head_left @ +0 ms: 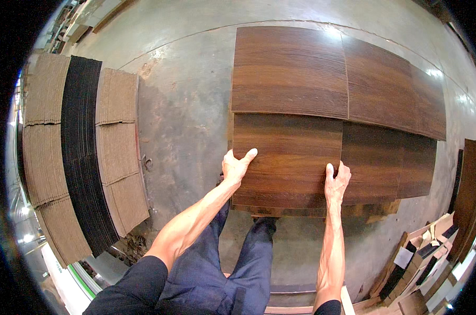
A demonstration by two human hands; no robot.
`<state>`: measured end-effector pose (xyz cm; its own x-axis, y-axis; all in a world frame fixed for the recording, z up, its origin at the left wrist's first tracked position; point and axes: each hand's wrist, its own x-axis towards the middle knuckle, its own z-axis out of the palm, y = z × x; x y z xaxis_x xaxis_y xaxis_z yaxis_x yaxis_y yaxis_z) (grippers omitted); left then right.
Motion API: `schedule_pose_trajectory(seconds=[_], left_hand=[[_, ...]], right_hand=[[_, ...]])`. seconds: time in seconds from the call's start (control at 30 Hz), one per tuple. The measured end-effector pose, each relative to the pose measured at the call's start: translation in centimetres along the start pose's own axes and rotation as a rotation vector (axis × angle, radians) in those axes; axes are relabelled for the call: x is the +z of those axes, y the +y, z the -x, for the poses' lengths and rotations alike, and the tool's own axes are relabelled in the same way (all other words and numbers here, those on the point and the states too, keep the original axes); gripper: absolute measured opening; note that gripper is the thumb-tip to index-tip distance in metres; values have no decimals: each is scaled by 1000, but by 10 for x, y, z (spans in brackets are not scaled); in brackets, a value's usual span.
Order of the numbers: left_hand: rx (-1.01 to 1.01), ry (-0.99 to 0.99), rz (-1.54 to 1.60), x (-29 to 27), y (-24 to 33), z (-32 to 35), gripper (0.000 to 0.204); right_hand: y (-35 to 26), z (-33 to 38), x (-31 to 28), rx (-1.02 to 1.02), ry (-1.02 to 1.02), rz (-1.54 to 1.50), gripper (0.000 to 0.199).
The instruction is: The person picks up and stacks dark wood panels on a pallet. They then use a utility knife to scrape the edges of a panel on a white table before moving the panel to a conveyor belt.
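Note:
A dark brown wood-grain panel (pixel 288 157) lies in front of me, on a stack of similar panels. My left hand (pixel 238 167) is closed on its left edge, thumb on top and the other fingers mostly hidden at the side. At its right edge my right hand (pixel 338 182) grips with the thumb up, by the seam with a neighbouring wood-grain panel (pixel 373 160). Beyond these, a further wood-grain panel (pixel 288 71) overlaps the far side, slightly higher, with another panel (pixel 380 84) to its right.
On my left stand tall stacks of tan sheets (pixel 49 163) and black sheets (pixel 88 163). A pallet (pixel 380 211) shows under the near edge of the panels. Offcuts and strips (pixel 419 257) lean at the lower right, near upright brown boards (pixel 468 194). The floor (pixel 185 100) is grey concrete.

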<state>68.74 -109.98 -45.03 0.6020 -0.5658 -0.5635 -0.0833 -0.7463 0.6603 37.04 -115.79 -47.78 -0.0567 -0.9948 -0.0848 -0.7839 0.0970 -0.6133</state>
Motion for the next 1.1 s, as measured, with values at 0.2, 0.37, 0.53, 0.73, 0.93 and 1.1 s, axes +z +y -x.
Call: schedule_pose_trajectory(seconds=[0.2,0.37,0.53,0.73,0.93,1.1], left_hand=[[-10,4,-43,2,0,1,82],[54,44,-138,12,-9,-4,95],[140,-30,-38,0,-5,-6,88],[316,57,-165,-87,-66,64,79],[-93,-239,-600,-189,-206,152,56],[162,-569,-875,-217,-241,186,43]], right_hand=[[5,0,4,-63,33,-1,46],[23,-3,9,-73,54,65,49],[12,5,-17,11,-41,4,60],[18,125,-90,244,16,-228,55],[82,446,-119,772,-136,-180,47],[37,719,-100,1103,103,-384,17]])
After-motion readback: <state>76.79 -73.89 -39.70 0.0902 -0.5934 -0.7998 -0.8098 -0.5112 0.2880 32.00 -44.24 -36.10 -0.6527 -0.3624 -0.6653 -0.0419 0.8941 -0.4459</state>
